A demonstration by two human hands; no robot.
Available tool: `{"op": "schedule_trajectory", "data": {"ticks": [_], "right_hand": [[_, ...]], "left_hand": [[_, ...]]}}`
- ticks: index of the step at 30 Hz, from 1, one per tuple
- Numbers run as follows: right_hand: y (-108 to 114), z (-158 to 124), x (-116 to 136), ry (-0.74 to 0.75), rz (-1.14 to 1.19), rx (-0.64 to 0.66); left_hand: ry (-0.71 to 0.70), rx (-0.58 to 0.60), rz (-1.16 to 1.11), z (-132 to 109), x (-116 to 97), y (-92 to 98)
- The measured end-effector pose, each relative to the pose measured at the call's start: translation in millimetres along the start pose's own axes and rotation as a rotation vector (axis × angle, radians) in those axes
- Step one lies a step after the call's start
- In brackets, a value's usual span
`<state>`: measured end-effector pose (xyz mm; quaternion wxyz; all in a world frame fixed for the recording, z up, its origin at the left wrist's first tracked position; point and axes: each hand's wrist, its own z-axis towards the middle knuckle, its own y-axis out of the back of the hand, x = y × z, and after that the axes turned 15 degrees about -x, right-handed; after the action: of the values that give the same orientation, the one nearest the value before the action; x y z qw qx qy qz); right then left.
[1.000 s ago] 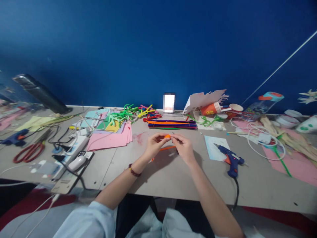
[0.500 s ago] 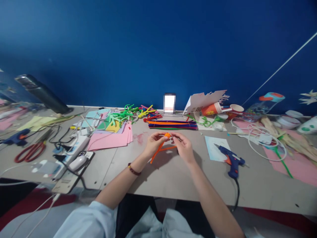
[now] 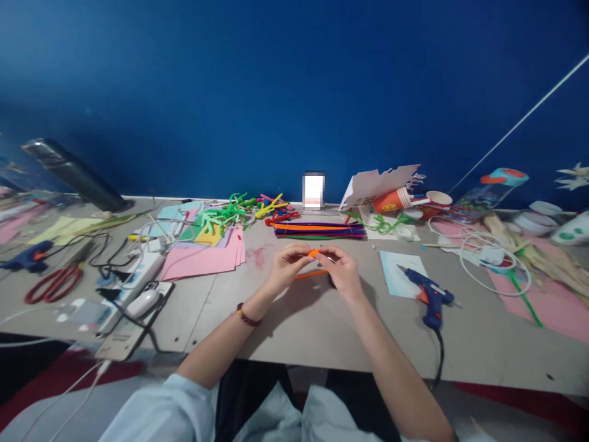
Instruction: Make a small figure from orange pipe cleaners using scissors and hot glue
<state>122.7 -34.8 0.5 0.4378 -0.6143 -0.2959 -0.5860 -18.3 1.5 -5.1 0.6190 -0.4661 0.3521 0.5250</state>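
Observation:
Between my two hands is an orange pipe cleaner (image 3: 313, 253), bunched into a small coil at the fingertips. My left hand (image 3: 289, 264) pinches it from the left, and my right hand (image 3: 339, 270) closes on it from the right, so both sets of fingertips meet there. Below the hands, a straight orange pipe cleaner length (image 3: 310, 275) shows; whether it joins the coil I cannot tell. Something dark peeks out at my right palm, too hidden to name. Just beyond the hands lies a bundle of coloured pipe cleaners (image 3: 319, 231).
On the right, a blue glue gun (image 3: 430, 294) rests partly on light blue paper (image 3: 391, 276). Pink paper (image 3: 197, 261), a power strip (image 3: 133, 285) and red-handled scissors (image 3: 55, 282) lie to the left. Behind are green pipe cleaners (image 3: 225, 215), a phone (image 3: 313, 190) and paper cups (image 3: 393, 201).
My right fingers have moved left onto the orange coil, and both hands now meet around it. The orange end that slanted down by my left hand no longer shows.

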Motion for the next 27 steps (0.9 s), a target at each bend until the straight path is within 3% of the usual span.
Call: {"op": "schedule_trajectory", "data": {"ticks": [5,9,15,18,27], "right_hand": [[0.5,1.2,0.4,0.006,0.037,0.05],[-0.7,1.1,1.3,-0.109,0.106,0.08],[-0.2,1.8,2.3,-0.257,0.199,0.098],[1.1,1.9,3.6,-0.272,0.198,0.09],[-0.5,1.3,0.2,-0.266,0.217,0.078]], "left_hand": [[0.12,-0.019,-0.045,-0.6,0.7,-0.3],[0.207,0.018,-0.081,-0.2,1.0,0.2],[-0.103,0.039,0.086,-0.3,-8.1,0.4],[-0.136,0.014,0.105,-3.5,-11.6,-0.9],[0.133,-0.069,0.007,-8.3,-11.2,-5.4]]}}
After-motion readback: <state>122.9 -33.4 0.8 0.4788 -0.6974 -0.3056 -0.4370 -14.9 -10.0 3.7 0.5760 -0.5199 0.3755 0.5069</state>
